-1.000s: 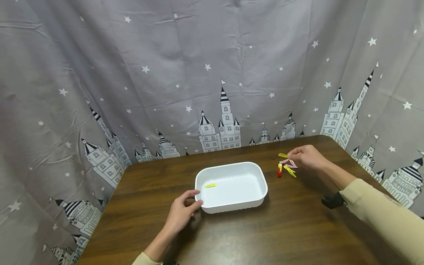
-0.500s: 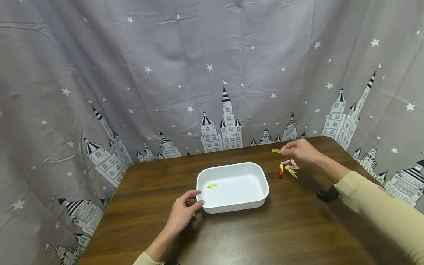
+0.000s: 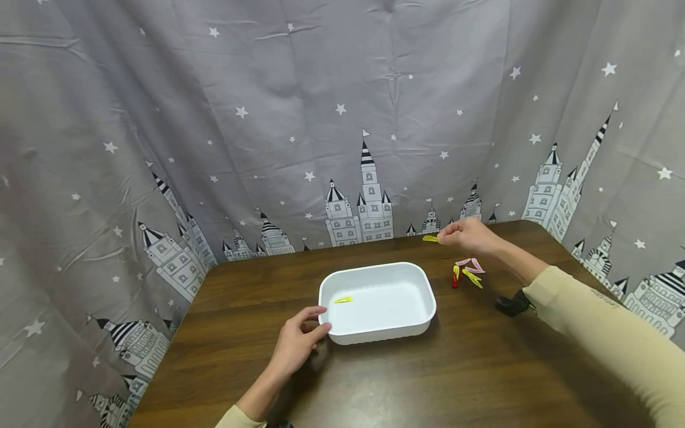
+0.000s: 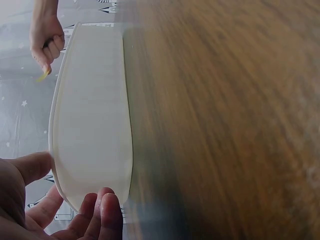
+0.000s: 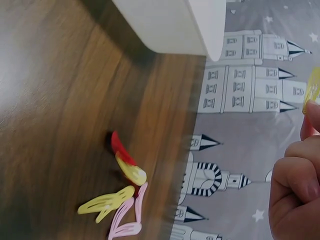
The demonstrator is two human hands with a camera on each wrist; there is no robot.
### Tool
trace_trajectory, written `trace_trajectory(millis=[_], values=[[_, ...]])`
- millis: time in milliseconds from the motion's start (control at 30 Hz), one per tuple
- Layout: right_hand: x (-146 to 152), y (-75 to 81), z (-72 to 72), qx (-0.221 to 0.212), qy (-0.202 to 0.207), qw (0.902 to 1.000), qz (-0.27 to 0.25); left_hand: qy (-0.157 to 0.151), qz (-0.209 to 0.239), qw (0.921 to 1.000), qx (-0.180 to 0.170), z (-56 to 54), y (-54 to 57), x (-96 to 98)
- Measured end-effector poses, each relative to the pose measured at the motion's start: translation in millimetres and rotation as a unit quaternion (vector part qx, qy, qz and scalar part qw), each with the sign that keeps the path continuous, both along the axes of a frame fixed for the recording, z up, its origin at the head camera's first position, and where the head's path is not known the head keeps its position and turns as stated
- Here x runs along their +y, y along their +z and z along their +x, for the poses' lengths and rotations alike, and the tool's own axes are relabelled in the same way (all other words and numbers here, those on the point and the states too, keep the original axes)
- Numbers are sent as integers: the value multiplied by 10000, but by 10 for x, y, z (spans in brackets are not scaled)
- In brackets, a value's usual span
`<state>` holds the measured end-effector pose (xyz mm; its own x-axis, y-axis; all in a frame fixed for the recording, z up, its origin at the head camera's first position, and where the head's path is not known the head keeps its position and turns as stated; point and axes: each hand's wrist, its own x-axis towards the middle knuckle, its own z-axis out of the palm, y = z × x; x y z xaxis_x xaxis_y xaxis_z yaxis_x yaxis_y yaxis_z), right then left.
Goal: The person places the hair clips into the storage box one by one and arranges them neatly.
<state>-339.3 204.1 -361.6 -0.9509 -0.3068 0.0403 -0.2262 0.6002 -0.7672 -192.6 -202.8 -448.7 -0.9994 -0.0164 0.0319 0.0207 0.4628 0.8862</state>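
Note:
Between thumb and fingertips, my right hand (image 3: pixel 471 236) pinches a yellow hair clip (image 3: pixel 430 238), held above the back part of the table; it also shows at the edge of the right wrist view. My left hand (image 3: pixel 294 342) holds the left end of a white rectangular tray (image 3: pixel 381 336), thumb and fingers at its corner. Inside the tray, toward the left, lies another yellow hair clip (image 3: pixel 343 299). Right of the tray is a small group of clips: a red clip (image 5: pixel 120 149), yellow clips (image 5: pixel 106 202) and pink clips (image 5: pixel 123 220), some touching or overlapping.
The brown wooden table (image 3: pixel 428 380) reaches back to a grey curtain (image 3: pixel 267 119) printed with castles and stars. A black strap-like device (image 3: pixel 512 304) sits under the right wrist.
My right hand has lifted the yellow clip away from the group and carried it left and up, toward the tray's back right. The left hand stays on the tray.

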Motion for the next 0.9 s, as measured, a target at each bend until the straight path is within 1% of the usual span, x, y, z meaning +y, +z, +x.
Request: trace_trajectory(millis=[167,367,600,900], values=[[-138,25,-40,-22,84,10000,38,-16,-25,10000,8,4,3,8],[-298,82,-93,-383,243,9989,-152,-12,-32,10000,-8,3,3,6],[-477,152,-142,-601,431,9971,-155,6,-16,10000,24,7,2,2],[-688,136,-202,-833,744,9933,-293,44,14,10000,55,14,-10,5]])
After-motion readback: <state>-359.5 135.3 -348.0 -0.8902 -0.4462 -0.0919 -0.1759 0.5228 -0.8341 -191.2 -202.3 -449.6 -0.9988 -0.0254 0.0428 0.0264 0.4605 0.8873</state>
